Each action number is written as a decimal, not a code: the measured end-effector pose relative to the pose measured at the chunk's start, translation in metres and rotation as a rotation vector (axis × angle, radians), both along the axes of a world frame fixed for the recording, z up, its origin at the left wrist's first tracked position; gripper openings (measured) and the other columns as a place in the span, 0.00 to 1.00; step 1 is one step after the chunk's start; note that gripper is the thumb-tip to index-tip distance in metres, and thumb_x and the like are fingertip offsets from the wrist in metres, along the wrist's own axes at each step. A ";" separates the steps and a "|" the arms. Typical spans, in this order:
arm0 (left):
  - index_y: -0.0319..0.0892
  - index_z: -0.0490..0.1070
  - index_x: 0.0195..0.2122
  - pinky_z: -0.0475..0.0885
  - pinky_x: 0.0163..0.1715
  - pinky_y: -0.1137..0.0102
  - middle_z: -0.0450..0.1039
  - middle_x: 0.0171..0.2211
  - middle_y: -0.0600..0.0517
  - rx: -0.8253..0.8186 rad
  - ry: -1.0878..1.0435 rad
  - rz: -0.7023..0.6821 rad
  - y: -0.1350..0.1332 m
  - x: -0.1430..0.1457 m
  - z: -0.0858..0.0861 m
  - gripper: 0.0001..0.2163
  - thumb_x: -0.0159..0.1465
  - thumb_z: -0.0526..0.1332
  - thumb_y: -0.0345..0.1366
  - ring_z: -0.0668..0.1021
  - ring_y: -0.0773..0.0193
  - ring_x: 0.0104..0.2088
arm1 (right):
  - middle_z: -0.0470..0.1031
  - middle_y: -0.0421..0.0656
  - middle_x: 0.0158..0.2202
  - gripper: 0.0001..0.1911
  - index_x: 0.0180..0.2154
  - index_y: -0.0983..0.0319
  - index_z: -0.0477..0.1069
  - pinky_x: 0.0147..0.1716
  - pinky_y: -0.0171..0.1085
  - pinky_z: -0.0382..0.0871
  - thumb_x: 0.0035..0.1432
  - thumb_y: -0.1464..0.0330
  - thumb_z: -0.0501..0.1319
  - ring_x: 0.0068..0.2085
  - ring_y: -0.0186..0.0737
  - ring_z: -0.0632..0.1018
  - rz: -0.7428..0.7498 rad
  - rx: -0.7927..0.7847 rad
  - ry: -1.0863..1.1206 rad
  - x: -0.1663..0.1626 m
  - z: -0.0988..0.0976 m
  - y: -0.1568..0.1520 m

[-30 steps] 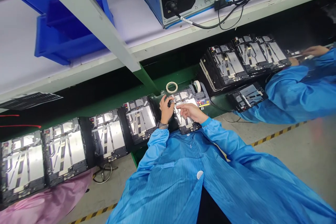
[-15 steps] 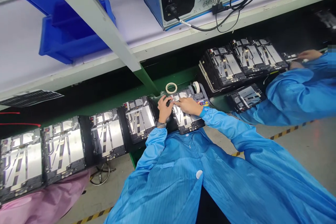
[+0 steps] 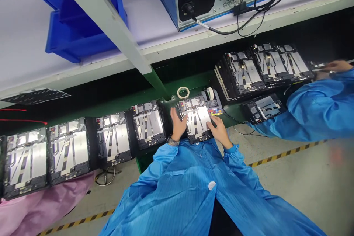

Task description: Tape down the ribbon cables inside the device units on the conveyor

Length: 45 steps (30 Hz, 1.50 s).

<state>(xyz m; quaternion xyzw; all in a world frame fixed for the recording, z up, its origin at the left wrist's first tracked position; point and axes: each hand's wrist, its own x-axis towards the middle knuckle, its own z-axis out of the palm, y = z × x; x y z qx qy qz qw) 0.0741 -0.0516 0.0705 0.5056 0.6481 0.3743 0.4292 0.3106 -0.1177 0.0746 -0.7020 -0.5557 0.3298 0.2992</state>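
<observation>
Item: one opened tablet unit (image 3: pixel 197 118), metal back panel exposed and crossed by dark strips and ribbon cables, lying flat on a green workbench (image 3: pixel 190 82), directly in front of the wearer of a blue antistatic smock (image 3: pixel 171 188). Left hand (image 3: pixel 178 125): open, fingers extended, pressed against the unit's left edge, a dark wristband (image 3: pixel 173 142) at the wrist. Right hand (image 3: pixel 218 131): open, fingertips on the unit's lower right edge. Neither hand is clenched; the unit sits between them. Adjacent, above the unit: a roll of masking tape (image 3: pixel 183 92) lying flat on the bench, and a second tape roll (image 3: pixel 210 93) standing upright on a small tray with colored labels (image 3: pixel 214 111). Left along the bench: a row of four similar units, the nearest (image 3: pixel 148 125) just beside the left hand. Right along the bench: further units, including a separate one (image 3: pixel 262 108) and a group of three (image 3: pixel 269 62). At far right: a co-worker's blue sleeve (image 3: pixel 312 118) and hand (image 3: pixel 336 66), working among those units. Above, on a white shelf (image 3: pixel 55 77): a computer case (image 3: pixel 199 0) with a plugged-in power cord (image 3: pixel 218 29) and a blue plastic bin (image 3: pixel 83 33).
</observation>
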 end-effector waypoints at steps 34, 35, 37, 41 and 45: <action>0.31 0.40 0.77 0.47 0.74 0.36 0.39 0.78 0.27 0.075 0.963 -0.267 -0.016 -0.073 0.051 0.51 0.57 0.67 0.28 0.46 0.34 0.78 | 0.81 0.43 0.36 0.19 0.43 0.60 0.80 0.42 0.41 0.74 0.63 0.51 0.67 0.37 0.41 0.79 -0.013 -0.118 0.703 -0.058 0.059 0.013; 0.31 0.40 0.78 0.48 0.75 0.38 0.38 0.79 0.28 0.072 0.960 -0.292 -0.018 -0.075 0.049 0.51 0.55 0.65 0.25 0.45 0.35 0.79 | 0.81 0.43 0.36 0.18 0.44 0.60 0.80 0.41 0.41 0.73 0.63 0.52 0.67 0.37 0.41 0.79 0.029 -0.125 0.684 -0.060 0.058 0.014; 0.31 0.40 0.78 0.49 0.76 0.40 0.37 0.79 0.30 0.075 0.933 -0.330 -0.023 -0.086 0.048 0.51 0.54 0.62 0.22 0.44 0.39 0.79 | 0.80 0.42 0.35 0.17 0.45 0.60 0.81 0.40 0.40 0.72 0.64 0.55 0.66 0.37 0.40 0.78 0.182 -0.154 0.674 -0.075 0.056 0.018; 0.30 0.38 0.78 0.46 0.77 0.42 0.40 0.79 0.32 0.097 0.874 -0.359 -0.031 -0.113 0.054 0.48 0.57 0.61 0.24 0.44 0.42 0.79 | 0.81 0.42 0.36 0.15 0.45 0.60 0.81 0.39 0.39 0.71 0.66 0.57 0.65 0.37 0.40 0.78 0.388 -0.166 0.659 -0.112 0.064 0.028; 0.33 0.43 0.78 0.44 0.75 0.37 0.42 0.79 0.33 0.144 0.824 -0.272 -0.032 -0.112 0.060 0.44 0.61 0.61 0.27 0.45 0.40 0.79 | 0.82 0.43 0.36 0.15 0.44 0.60 0.81 0.39 0.39 0.73 0.64 0.55 0.67 0.36 0.40 0.80 0.303 -0.157 0.725 -0.097 0.064 0.033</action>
